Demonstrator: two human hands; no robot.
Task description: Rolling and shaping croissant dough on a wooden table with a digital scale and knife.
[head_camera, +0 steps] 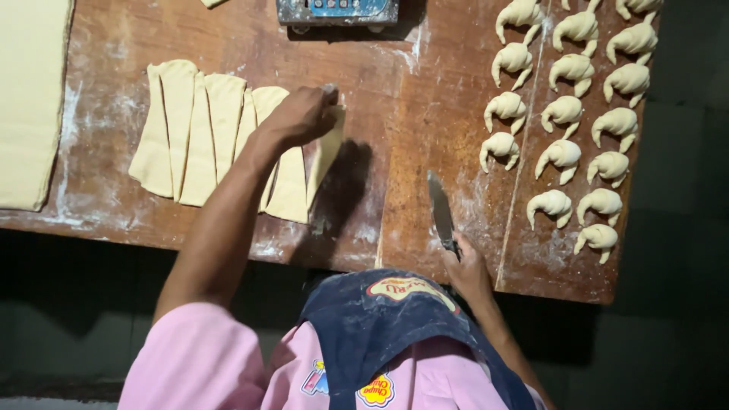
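Head camera view, looking straight down over the worker's shoulders: the left hand [304, 114] reaches out across the floury brown wooden table [402, 129] and presses its fingers onto the far end of a pale, long triangular strip of raw dough [325, 156], the rightmost of the lot; the hand lies flat on it rather than closed around it. That strip slants away from the fan of cut pale dough triangles [199, 133] lying side by side just to its left. Further left, at the table's edge, lies a broad pale sheet of uncut dough [29, 99]. The right hand [468, 269] sits at the near edge of the table, clenched around the dark handle of a steel-bladed knife [440, 209], whose blade lies flat on the wood pointing away. To the right, rows of pale rolled crescent-shaped dough pieces [566, 114] fill that end of the table. At the far edge stands a grey metal scale with a blue panel [338, 11]. The person wears a pink shirt [197, 357] under a dark blue apron [395, 334] bearing round yellow and red badges.
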